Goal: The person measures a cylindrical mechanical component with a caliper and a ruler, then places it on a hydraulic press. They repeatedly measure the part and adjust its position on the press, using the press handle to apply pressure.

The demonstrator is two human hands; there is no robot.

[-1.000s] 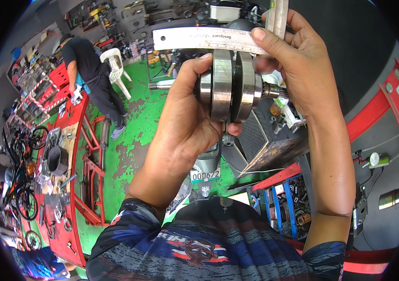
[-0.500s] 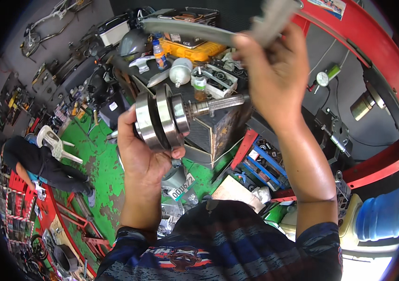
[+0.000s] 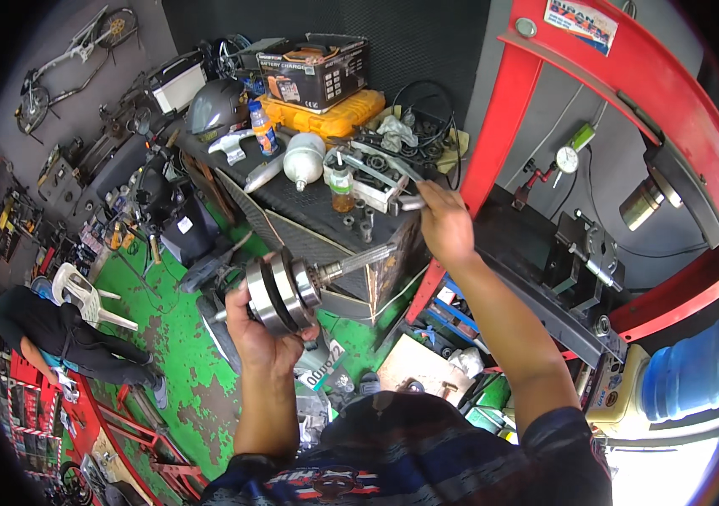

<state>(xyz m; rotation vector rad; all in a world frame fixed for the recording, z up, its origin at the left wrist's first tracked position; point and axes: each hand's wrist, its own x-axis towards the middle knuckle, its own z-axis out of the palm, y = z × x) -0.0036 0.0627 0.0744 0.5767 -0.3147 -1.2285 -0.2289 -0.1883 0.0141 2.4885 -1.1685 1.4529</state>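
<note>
My left hand is closed round the round metal webs of a shiny crankshaft. Its splined shaft points right and slightly up, toward the far side, above the corner of a dark workbench. My right hand is closed on a grey metal tool with a long flat bar; its exact kind cannot be made out. That hand is over the right end of the bench, close to a parts tray and apart from the crankshaft.
On the bench stand a white round container, a small bottle, an orange-labelled bottle, a helmet and a boxed charger on a yellow case. A red press frame rises at right. Another person bends at left.
My right hand has come down and left with the grey tool, from high up to bench height. My left hand has lowered slightly with the crankshaft, and the view has shifted.
</note>
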